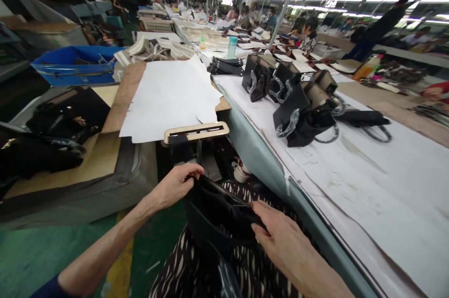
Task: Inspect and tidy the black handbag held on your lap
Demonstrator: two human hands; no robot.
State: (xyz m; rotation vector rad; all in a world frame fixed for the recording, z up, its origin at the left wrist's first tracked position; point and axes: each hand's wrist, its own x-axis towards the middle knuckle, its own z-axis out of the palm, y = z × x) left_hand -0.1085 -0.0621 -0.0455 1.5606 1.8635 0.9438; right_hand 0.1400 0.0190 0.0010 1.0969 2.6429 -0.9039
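Note:
A black leather bag piece (pixel 219 216) lies across my lap, over a patterned skirt. My left hand (pixel 177 185) pinches its upper left edge, fingers curled round the rim. My right hand (pixel 280 237) grips its right side, fingers pressed on the black material. Just beyond my hands stands a small tan metal frame (pixel 196 131) on a post.
A long white-covered table (pixel 368 181) runs along my right with several black handbags (pixel 301 118) on it. White paper sheets (pixel 168 97) lie on a cardboard-topped bench ahead. Black bags (pixel 66 122) are piled at left, with a blue bin (pixel 75 66) behind. Other workers sit far back.

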